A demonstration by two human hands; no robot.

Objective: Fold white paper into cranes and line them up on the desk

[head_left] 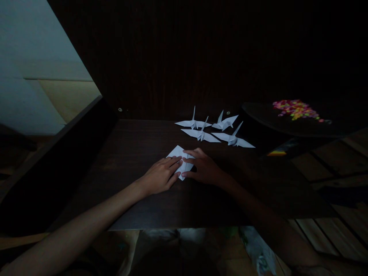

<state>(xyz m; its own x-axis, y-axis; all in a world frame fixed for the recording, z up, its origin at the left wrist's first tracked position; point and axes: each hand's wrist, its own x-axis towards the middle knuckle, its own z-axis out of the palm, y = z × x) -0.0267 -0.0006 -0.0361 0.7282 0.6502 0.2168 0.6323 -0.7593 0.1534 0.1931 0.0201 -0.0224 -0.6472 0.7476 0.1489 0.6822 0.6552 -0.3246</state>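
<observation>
At my far left a dark side panel (pixel 66 161) runs along the table (pixel 120 149). Next comes my left arm, slanting in from the lower corner; my left hand (pixel 161 173) lies palm down and fairly flat, its fingertips over the left side of a folded white paper (pixel 177 151). The paper sits as a small diamond on the table in front of me, 1 corner pointing away and 1 toward me. I judge it very light, thin but crisp along its folds, easy to crease wrongly or tear – best taken lightly by the edges and corners, with the layers kept flat. My right hand (pixel 204 166) comes in from the other side, arched, thumb and fingers spread with a gap between them, their tips on the paper's right part. Beyond it, 4 white paper birds (pixel 195 133) stand in a loose cluster – then, further right, a heap of small bright bits (pixel 297 110) on a dark, curved-edge surface (pixel 258 115).
</observation>
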